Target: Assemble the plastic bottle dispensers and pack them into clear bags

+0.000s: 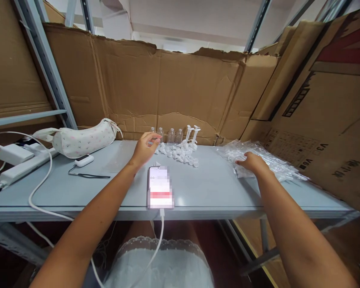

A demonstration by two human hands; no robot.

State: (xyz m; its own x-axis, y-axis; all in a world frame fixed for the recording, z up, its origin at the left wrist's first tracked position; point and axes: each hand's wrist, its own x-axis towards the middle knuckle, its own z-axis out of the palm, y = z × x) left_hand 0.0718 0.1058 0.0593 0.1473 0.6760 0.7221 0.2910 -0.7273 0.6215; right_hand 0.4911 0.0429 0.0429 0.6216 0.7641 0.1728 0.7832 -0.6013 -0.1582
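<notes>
My left hand (146,148) is raised by the small clear bottles (171,136) at the back of the grey table, its fingers bent towards them; whether it holds one is hidden. To its right lies a pile of small white plastic pieces (183,153), with white pump-like parts (195,135) standing behind. My right hand (252,162) is on a clear plastic bag (270,159) at the right, its fingertips at the film and the white contents. What those fingers grip is too small to make out.
A phone (160,188) with a white cable lies at the front edge. On the left are a white patterned pouch (81,140), a small white device (84,160) with a black strap, and a power strip (27,168). Cardboard (168,88) walls the back and right.
</notes>
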